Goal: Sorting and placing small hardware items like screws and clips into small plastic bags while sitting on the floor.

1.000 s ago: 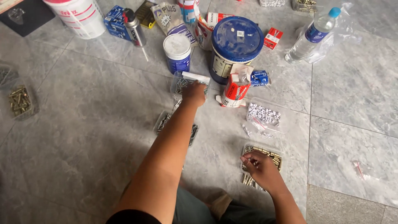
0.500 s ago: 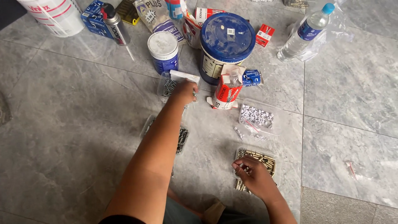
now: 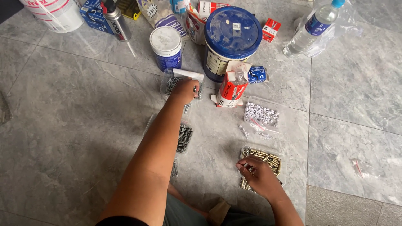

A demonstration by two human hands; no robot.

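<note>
While sitting on a grey tiled floor (image 3: 63, 138), a person is reaching forward with the left hand (image 3: 185, 88), its fingers closing into a clear plastic bag of dark screws (image 3: 171, 83) lying just below a small white-lidded blue tin (image 3: 166, 47). Whether a screw is actually being pinched there cannot be told, as the knuckles are hiding the fingertips. The right hand (image 3: 260, 179) is resting curled on a clear bag of brass-coloured fasteners (image 3: 264, 161) near the knees, thumb and forefinger appearing to be nipping one small piece.

Judging from the layout, the picking is going best when each hand is working one bag only, lifting pieces clear of the plastic before moving, so the loose screws in the open tray (image 3: 183, 138) beside the forearm are not being knocked across the tiles.

Packaging is crowding the far side: a large tub with a round blue lid (image 3: 233, 26) is standing centre, a red-and-white carton (image 3: 229, 90) is leaning just in front of it, and a small blue box (image 3: 257, 74) is lying beside that carton. A little red box (image 3: 271, 30) is sitting to the tub's right, a clear water bottle with a blue cap (image 3: 312, 26) is lying on plastic wrap further right, and a bag of silvery clips (image 3: 263, 115) is resting between the carton and the brass fasteners.
</note>
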